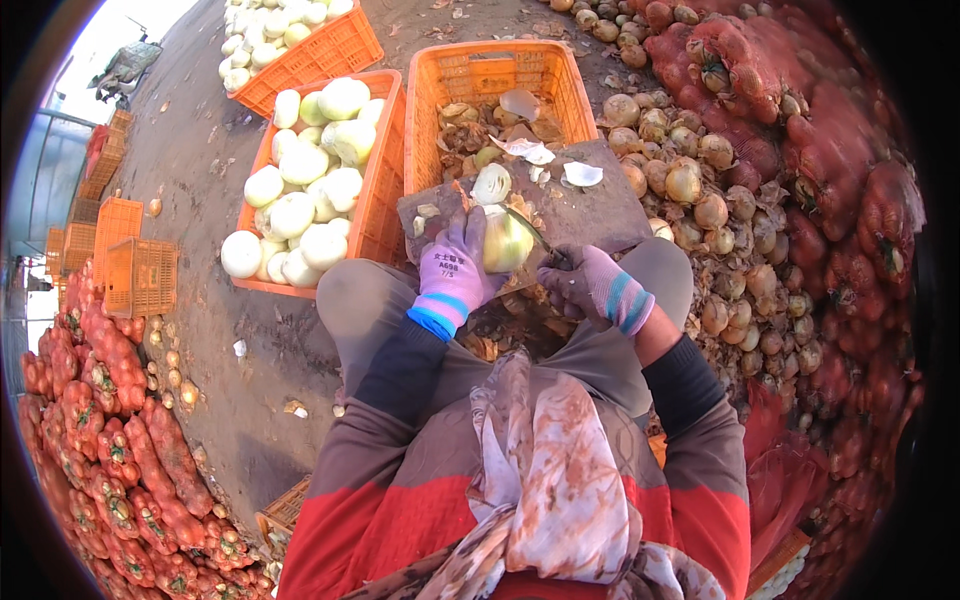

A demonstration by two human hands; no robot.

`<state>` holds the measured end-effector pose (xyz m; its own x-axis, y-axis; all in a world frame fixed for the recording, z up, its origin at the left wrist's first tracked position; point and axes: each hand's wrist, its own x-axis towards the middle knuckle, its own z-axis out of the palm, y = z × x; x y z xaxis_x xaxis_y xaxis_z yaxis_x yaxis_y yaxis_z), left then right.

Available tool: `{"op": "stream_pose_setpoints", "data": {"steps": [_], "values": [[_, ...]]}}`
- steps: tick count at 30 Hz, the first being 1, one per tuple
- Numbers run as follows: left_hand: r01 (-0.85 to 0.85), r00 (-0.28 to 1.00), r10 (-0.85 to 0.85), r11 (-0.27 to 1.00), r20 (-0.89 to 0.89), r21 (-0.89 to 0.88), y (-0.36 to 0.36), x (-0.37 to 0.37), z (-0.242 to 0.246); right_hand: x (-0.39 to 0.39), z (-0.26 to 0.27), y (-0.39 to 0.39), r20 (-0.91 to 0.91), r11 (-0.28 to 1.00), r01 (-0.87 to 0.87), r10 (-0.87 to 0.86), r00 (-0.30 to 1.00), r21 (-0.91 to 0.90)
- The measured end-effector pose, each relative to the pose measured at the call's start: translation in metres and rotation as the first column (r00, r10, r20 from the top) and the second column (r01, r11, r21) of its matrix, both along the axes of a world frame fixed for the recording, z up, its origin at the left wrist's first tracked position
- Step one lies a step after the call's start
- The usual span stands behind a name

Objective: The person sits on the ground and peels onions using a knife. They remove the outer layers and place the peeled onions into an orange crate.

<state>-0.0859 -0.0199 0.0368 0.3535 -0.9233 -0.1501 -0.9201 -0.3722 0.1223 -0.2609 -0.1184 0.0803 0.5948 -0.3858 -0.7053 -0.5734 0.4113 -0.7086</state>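
My left hand, in a pink glove with blue cuff stripes, steadies a partly peeled onion on a worn board above my lap. A knife is gripped in my gloved right hand. Its dark, curved blade lies along the upper right of the onion; whether it cuts into the flesh I cannot tell. Just beyond the onion rests a cut white onion piece. Pale pieces of onion layer are scattered on the board.
Beyond the board, an orange crate holds skins and scraps. To its left, another orange crate is heaped with peeled white onions. Unpeeled onions pile up at right, beside red mesh sacks. More sacks lie at lower left.
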Motion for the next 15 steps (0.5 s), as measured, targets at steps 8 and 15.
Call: {"op": "stream_pose_setpoints", "data": {"steps": [8,15], "values": [[-0.127,0.935,0.095,0.989,-0.342,-0.073,-0.015,0.028,-0.006,-0.021,-0.026,0.029,0.102,0.986,0.129,-0.14,0.985,0.106],[-0.218,0.874,0.139,0.969,-0.466,-0.119,-0.028,0.038,-0.003,-0.04,-0.089,0.06,0.216,0.912,0.213,-0.143,0.966,-0.351]]}}
